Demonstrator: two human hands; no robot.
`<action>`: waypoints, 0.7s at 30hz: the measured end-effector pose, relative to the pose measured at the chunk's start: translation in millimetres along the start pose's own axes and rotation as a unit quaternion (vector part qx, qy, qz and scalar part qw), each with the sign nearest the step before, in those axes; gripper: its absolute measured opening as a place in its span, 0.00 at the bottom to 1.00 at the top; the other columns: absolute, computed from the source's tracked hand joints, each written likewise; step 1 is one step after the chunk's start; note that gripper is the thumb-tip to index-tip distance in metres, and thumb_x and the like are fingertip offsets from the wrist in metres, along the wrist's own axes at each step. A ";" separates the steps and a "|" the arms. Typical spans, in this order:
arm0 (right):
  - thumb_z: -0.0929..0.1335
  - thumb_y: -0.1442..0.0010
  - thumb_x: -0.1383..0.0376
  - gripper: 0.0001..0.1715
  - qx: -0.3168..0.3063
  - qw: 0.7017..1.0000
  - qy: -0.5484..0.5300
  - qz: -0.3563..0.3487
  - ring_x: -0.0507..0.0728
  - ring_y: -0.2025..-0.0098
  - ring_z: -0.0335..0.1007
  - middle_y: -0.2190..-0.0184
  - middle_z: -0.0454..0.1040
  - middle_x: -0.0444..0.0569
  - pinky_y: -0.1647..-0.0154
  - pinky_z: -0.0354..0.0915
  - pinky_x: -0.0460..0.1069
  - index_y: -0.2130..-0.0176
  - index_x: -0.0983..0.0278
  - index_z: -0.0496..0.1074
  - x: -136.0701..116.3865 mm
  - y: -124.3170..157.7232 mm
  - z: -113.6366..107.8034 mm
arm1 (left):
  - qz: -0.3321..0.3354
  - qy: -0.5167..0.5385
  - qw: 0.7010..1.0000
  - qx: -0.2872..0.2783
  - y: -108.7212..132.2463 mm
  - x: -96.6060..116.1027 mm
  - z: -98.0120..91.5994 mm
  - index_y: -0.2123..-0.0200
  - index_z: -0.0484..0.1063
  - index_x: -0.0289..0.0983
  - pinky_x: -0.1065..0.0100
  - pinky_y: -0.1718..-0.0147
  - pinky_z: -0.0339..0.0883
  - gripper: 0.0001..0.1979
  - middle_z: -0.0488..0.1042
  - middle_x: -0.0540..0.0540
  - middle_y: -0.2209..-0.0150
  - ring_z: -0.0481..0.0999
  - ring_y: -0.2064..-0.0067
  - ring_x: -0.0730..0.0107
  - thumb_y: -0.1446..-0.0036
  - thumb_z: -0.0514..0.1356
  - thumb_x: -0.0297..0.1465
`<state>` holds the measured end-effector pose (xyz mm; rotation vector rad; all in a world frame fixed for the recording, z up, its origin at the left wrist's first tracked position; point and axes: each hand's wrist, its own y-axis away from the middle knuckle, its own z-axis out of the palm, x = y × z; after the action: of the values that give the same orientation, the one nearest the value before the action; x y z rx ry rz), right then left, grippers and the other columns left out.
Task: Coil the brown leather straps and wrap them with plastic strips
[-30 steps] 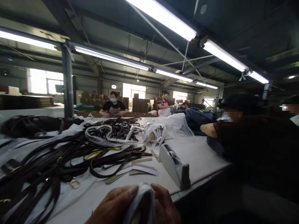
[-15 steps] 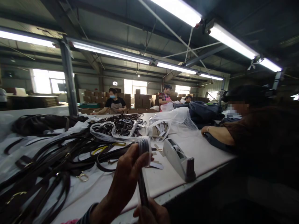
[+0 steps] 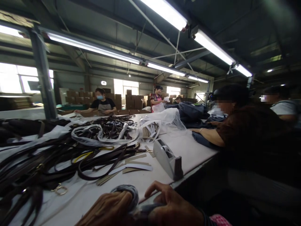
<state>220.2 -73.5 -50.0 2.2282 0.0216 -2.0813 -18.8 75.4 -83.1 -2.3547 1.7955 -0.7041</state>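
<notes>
Low at the front edge of the table, a dark strap in clear plastic (image 3: 135, 194) is between my two hands, its left end looped or coiled. My left hand (image 3: 110, 207) is closed round the looped end, back of the hand upward. From the right, my right hand (image 3: 174, 204) grips the strap's other part, thumb and fingers bent over the plastic. My fingers partly hide the strap. Beyond my hands stands a grey tape dispenser (image 3: 166, 158), and left of it lie flat beige and white strips (image 3: 137, 166).
Dark brown straps (image 3: 61, 150) with metal clasps cover the table's left side. A clear plastic bag (image 3: 164, 121) holds more strips behind the dispenser. At the right, a co-worker's forearm (image 3: 209, 135) rests on dark fabric. Other people stand across the table, before stacked cartons (image 3: 135, 102).
Both hands have come down toward the table edge with the strap; its coiled end was held upright before. My right hand has moved out to the right. The view has turned slightly right.
</notes>
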 end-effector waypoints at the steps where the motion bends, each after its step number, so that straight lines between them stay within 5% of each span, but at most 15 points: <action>1: 0.76 0.49 0.63 0.22 0.024 0.998 0.045 -0.029 0.49 0.76 0.61 0.75 0.70 0.36 0.75 0.54 0.43 0.54 0.62 0.73 -3.0 -3.0 -1.5 | -0.008 -0.006 1.000 -0.014 -2.5 3.3 -10.2 0.62 0.73 0.45 0.71 0.73 0.58 0.09 0.73 0.53 0.69 0.68 0.71 0.68 0.34 0.56 0.41; 4: 0.74 0.41 0.69 0.06 0.094 0.948 0.267 -0.143 0.51 0.69 0.67 0.72 0.72 0.39 0.66 0.59 0.46 0.63 0.63 0.75 -9.2 -20.1 -5.0 | -0.007 -0.045 0.998 -0.046 -15.2 14.5 -42.4 0.64 0.70 0.41 0.70 0.71 0.56 0.08 0.73 0.52 0.68 0.67 0.70 0.69 0.33 0.54 0.35; 8: 0.74 0.37 0.72 0.05 0.101 0.821 0.509 -0.238 0.56 0.58 0.71 0.64 0.76 0.45 0.56 0.62 0.48 0.64 0.63 0.75 -3.8 -54.6 -7.2 | 0.001 -0.086 0.991 -0.100 -29.1 9.7 -58.8 0.67 0.68 0.39 0.68 0.71 0.52 0.10 0.70 0.52 0.71 0.65 0.71 0.70 0.35 0.58 0.37; 10: 0.72 0.36 0.72 0.09 0.084 0.768 0.576 -0.268 0.58 0.55 0.70 0.60 0.77 0.47 0.52 0.63 0.51 0.55 0.62 0.76 4.3 -69.6 -6.2 | 0.020 -0.069 0.992 -0.099 -30.1 -1.2 -52.3 0.68 0.68 0.38 0.68 0.70 0.53 0.14 0.70 0.51 0.72 0.65 0.71 0.70 0.34 0.58 0.42; 14: 0.69 0.32 0.70 0.28 0.000 0.741 0.607 -0.285 0.57 0.55 0.70 0.55 0.77 0.45 0.55 0.63 0.50 0.36 0.53 0.66 19.6 -86.3 -3.1 | 0.085 -0.022 0.995 -0.042 -25.5 -18.1 -32.4 0.64 0.71 0.38 0.69 0.69 0.58 0.16 0.73 0.49 0.70 0.68 0.69 0.68 0.31 0.54 0.44; 17: 0.67 0.28 0.63 0.20 -0.032 0.725 0.629 -0.278 0.56 0.59 0.69 0.60 0.76 0.43 0.62 0.61 0.50 0.39 0.52 0.68 24.8 -91.4 -2.1 | 0.107 -0.015 0.993 -0.036 -24.1 -20.6 -25.2 0.59 0.73 0.39 0.69 0.66 0.61 0.08 0.77 0.47 0.66 0.72 0.66 0.66 0.32 0.56 0.35; 21: 0.66 0.26 0.58 0.14 -0.046 0.660 0.683 -0.310 0.56 0.59 0.68 0.60 0.76 0.44 0.66 0.58 0.52 0.44 0.60 0.69 22.8 -94.6 0.4 | 0.101 -0.018 0.993 -0.055 -26.9 -22.8 -19.6 0.60 0.74 0.40 0.68 0.65 0.66 0.04 0.79 0.48 0.63 0.76 0.65 0.67 0.34 0.59 0.27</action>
<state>214.4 19.5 -78.3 3.2882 1.0273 0.1199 -7.6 108.6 -63.1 -2.1900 2.0684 -0.5466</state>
